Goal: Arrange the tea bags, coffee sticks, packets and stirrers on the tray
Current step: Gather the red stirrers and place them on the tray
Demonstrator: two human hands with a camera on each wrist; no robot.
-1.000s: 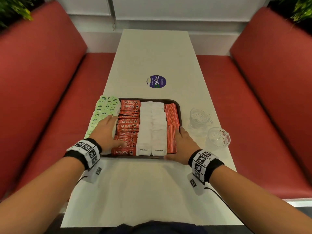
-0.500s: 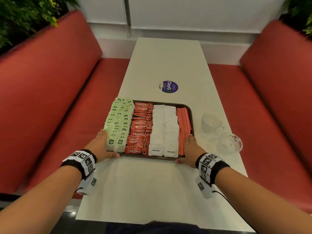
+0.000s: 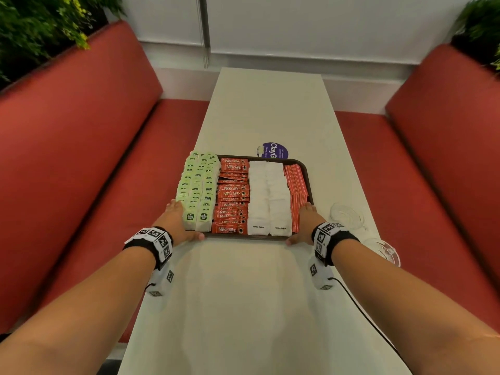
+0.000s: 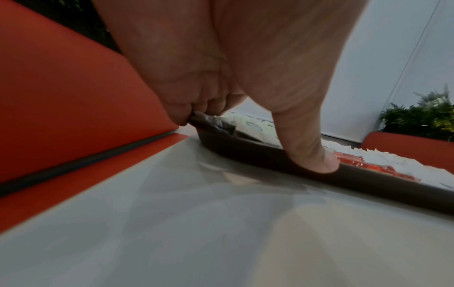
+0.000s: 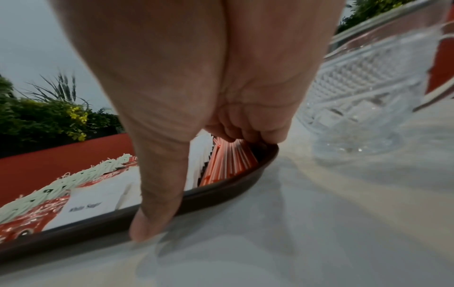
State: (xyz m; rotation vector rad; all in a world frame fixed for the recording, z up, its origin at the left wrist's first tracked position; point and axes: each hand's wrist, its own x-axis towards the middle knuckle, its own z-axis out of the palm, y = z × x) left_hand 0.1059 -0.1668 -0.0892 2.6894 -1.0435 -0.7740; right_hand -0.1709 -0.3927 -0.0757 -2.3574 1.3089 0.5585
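Note:
A dark brown tray (image 3: 244, 237) lies on the white table (image 3: 243, 307). From left to right it carries green tea bags (image 3: 197, 190), red coffee sticks (image 3: 232, 196), white sugar packets (image 3: 267, 196) and red stirrers (image 3: 296, 190), all in neat rows. My left hand (image 3: 177, 221) grips the near left corner: the thumb (image 4: 307, 151) presses the near wall and the fingers (image 4: 196, 104) curl over the left rim. My right hand (image 3: 305, 223) grips the near right corner the same way, thumb (image 5: 157, 203) on the near rim and fingers (image 5: 245, 128) hooked over the right rim beside the stirrers (image 5: 228, 159).
Two cut-glass cups (image 3: 346, 215) (image 3: 384, 250) stand on the table just right of the tray, close to my right wrist. A purple sticker (image 3: 273, 151) touches the tray's far edge. Red benches (image 3: 81, 158) (image 3: 433, 158) flank the narrow table.
My left hand left the top of the packets and took the tray's near left corner. With both hands on it, the tray slid away from me, up to the purple sticker.

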